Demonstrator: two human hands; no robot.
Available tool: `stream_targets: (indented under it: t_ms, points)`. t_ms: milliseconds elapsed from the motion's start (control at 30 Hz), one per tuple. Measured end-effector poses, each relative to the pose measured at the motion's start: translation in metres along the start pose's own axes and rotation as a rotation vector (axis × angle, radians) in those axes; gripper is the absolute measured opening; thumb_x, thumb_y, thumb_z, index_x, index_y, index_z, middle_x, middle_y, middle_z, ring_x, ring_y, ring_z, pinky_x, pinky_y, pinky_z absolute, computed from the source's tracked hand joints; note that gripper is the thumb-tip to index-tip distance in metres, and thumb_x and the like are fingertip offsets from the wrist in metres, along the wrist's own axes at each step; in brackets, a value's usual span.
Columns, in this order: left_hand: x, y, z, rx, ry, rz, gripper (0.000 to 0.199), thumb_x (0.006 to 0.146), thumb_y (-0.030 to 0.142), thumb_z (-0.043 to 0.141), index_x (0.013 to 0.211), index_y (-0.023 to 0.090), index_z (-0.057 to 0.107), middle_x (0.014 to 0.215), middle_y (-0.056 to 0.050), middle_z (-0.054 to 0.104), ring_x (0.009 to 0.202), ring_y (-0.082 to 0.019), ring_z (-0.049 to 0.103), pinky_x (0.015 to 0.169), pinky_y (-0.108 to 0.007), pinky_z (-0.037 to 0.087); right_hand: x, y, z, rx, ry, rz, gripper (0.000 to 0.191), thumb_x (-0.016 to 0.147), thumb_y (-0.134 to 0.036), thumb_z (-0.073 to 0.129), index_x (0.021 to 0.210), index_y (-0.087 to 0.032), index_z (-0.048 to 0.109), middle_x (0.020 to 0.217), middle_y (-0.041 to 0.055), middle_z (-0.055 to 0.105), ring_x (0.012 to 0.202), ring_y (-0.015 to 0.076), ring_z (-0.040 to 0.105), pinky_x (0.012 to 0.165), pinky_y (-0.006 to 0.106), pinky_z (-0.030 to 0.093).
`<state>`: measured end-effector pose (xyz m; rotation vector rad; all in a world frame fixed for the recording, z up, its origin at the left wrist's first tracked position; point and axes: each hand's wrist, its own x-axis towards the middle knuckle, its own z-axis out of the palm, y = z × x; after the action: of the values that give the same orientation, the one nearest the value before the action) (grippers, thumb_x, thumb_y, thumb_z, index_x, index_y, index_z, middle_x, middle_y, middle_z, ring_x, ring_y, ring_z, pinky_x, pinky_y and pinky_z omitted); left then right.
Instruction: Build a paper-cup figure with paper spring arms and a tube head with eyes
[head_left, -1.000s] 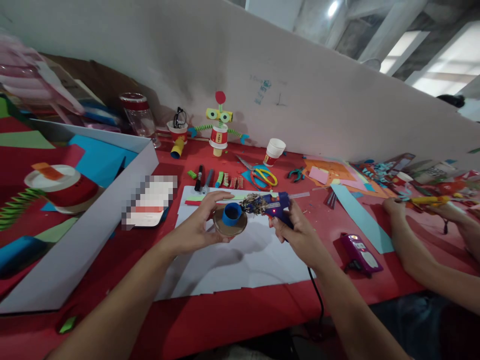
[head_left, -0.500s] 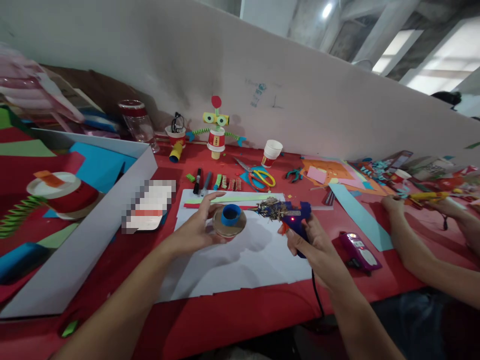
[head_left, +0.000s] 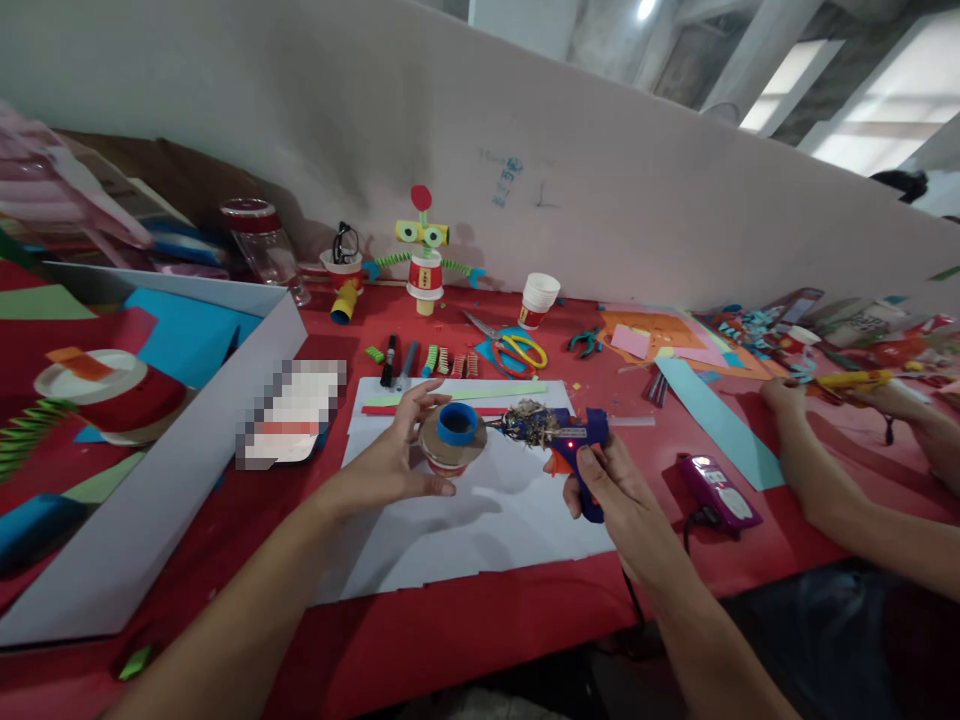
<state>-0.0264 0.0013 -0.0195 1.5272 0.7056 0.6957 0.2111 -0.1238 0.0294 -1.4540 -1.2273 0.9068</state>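
My left hand holds a red paper cup by its side, thumb at the front. On the cup's top lies a brown cardboard disc, with a short blue ring standing on it. My right hand is wrapped round the handle of a dark blue glue gun with a lit red light. Its front part is crusted with brownish residue, and its nozzle points left, close beside the blue ring. White paper lies under both hands.
A white box and a phone are at left. Behind stand a cup figure, stacked cups and scissors. At right lie a purple device and another person's hands with a yellow glue gun.
The cup now sits more upright, showing its red side below the disc. The glue gun has shifted slightly left, its nozzle nearer the blue ring. The whole view has shifted a little.
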Motion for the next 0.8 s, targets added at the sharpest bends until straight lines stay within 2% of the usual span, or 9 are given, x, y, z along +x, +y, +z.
stream_targets:
  t_ms: [133,400,533,700,800]
  points:
    - [0.002,-0.002,0.006,-0.016,0.056,-0.037,0.109,0.061,0.03,0.087,0.146,0.037,0.019,0.138,-0.012,0.046,0.122,-0.031,0.057,0.091,-0.045,0.054,0.002,-0.002,0.004,-0.061,-0.01,-0.011,0.029,0.098,-0.053,0.045,0.101,-0.024,0.049,0.074,-0.005,0.053,0.051,0.0094,0.049,0.051,0.025,0.043]
    - [0.003,-0.003,0.006,-0.007,0.069,-0.039,0.106,0.062,0.026,0.085,0.145,0.037,0.02,0.139,-0.012,0.048,0.122,-0.03,0.059,0.093,-0.046,0.053,0.008,0.001,0.01,-0.21,-0.067,-0.046,0.028,0.1,-0.05,0.041,0.107,-0.024,0.047,0.073,-0.0044,0.054,0.057,0.0121,0.052,0.056,0.028,0.043]
    - [0.003,-0.002,0.007,-0.017,0.069,-0.043,0.105,0.062,0.026,0.085,0.144,0.036,0.019,0.14,-0.013,0.048,0.121,-0.03,0.059,0.091,-0.045,0.055,0.0,0.001,0.008,-0.268,-0.053,-0.028,0.026,0.1,-0.05,0.04,0.105,-0.025,0.047,0.078,-0.0022,0.058,0.058,0.013,0.052,0.059,0.029,0.042]
    - [0.003,0.001,0.008,-0.007,0.069,-0.044,0.105,0.063,0.029,0.085,0.144,0.032,0.017,0.14,-0.015,0.048,0.119,-0.03,0.06,0.089,-0.042,0.056,-0.018,0.0,0.006,-0.399,0.002,-0.006,0.029,0.099,-0.052,0.04,0.103,-0.025,0.048,0.066,-0.0035,0.053,0.058,0.0166,0.05,0.057,0.031,0.036]
    - [0.002,0.003,0.009,-0.034,0.063,-0.058,0.105,0.062,0.03,0.085,0.143,0.032,0.018,0.14,-0.015,0.048,0.119,-0.031,0.06,0.088,-0.043,0.056,-0.026,0.0,0.01,-0.431,0.0,-0.017,0.028,0.1,-0.051,0.039,0.102,-0.025,0.049,0.066,-0.003,0.051,0.06,0.0176,0.05,0.058,0.031,0.036]
